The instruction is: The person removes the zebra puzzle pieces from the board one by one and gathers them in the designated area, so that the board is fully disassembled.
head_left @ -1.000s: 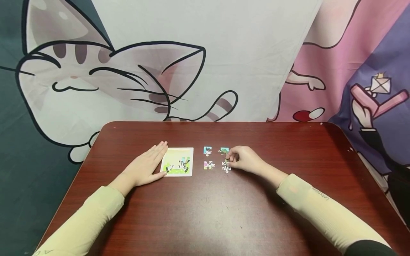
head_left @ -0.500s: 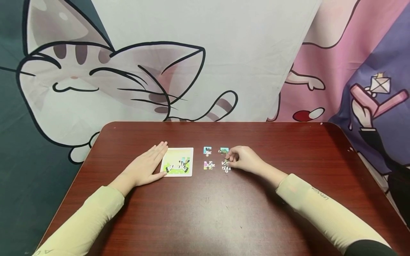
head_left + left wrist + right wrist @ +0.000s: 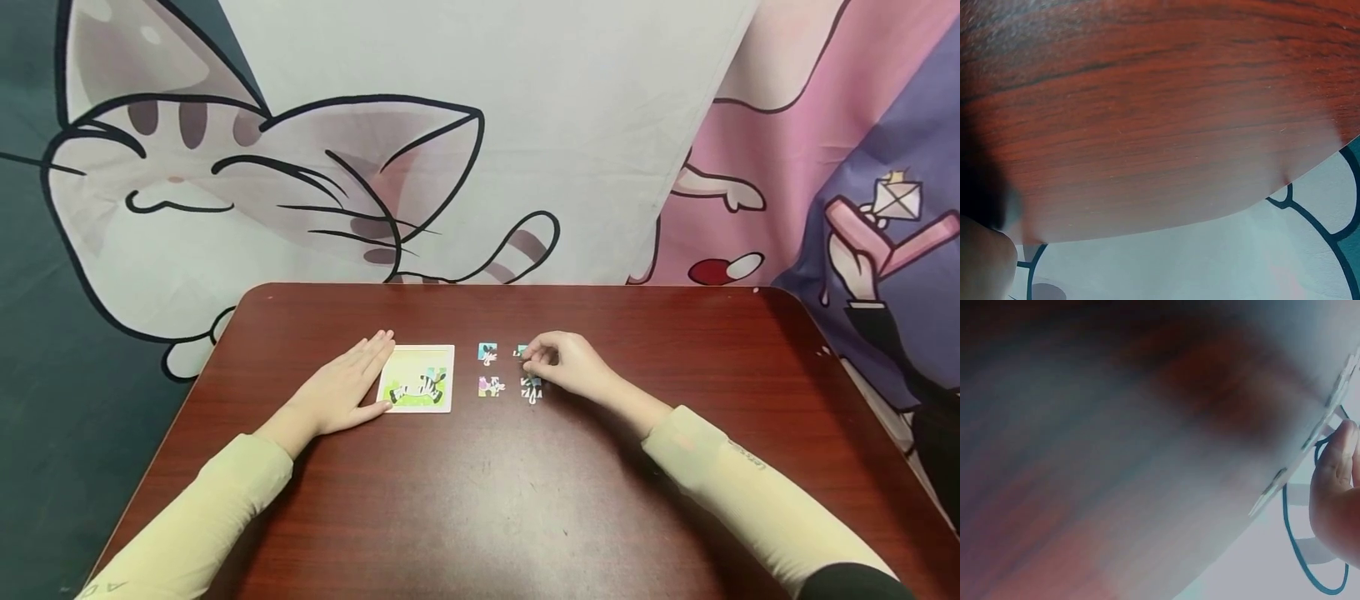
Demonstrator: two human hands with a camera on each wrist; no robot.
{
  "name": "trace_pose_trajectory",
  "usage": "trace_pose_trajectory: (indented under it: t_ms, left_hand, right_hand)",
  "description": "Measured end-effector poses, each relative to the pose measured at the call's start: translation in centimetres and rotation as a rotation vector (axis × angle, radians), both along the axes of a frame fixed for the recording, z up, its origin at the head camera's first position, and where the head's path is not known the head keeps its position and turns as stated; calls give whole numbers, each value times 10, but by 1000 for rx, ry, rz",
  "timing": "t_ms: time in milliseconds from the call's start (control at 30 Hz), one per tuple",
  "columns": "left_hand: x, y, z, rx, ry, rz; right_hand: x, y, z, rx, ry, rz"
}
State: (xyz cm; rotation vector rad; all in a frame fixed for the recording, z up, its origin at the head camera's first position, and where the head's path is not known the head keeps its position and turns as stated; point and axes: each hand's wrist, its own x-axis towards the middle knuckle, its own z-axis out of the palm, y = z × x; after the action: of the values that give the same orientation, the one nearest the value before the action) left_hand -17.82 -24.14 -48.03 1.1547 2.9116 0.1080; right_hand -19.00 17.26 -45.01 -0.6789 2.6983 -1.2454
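My left hand [image 3: 341, 386] lies flat on the table, its fingertips and thumb at the left edge of a white-framed puzzle board [image 3: 415, 348] with a zebra picture. Just right of the board, a blue-topped jigsaw piece [image 3: 487, 352] sits above a pink-and-green jigsaw piece [image 3: 491, 387]. My right hand [image 3: 570, 362] hovers with thumb and index finger curled together at a teal jigsaw piece [image 3: 521, 351], partly covering it; I cannot tell whether they pinch it. Right below those fingertips lies a striped jigsaw piece [image 3: 532, 390]. The right wrist view catches only part of the right hand [image 3: 1338, 494].
Both hands work over a dark red wooden table [image 3: 480, 500] with rounded far corners. Behind it hangs a cloth backdrop [image 3: 570, 125] printed with a cartoon cat. The left wrist view shows mostly the tabletop [image 3: 1147, 125] and its far edge.
My right hand has shifted slightly up and left, from the striped jigsaw piece to the teal one, uncovering more of the striped piece. The left hand and the board stay put.
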Motion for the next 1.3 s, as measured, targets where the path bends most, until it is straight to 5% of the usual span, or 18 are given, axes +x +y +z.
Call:
trace_pose_trajectory:
  t_ms: [1300]
  left_hand:
    - [-1, -1, -5, 26, 43, -16]
  right_hand:
    - [-13, -108, 7, 63, 18, 215]
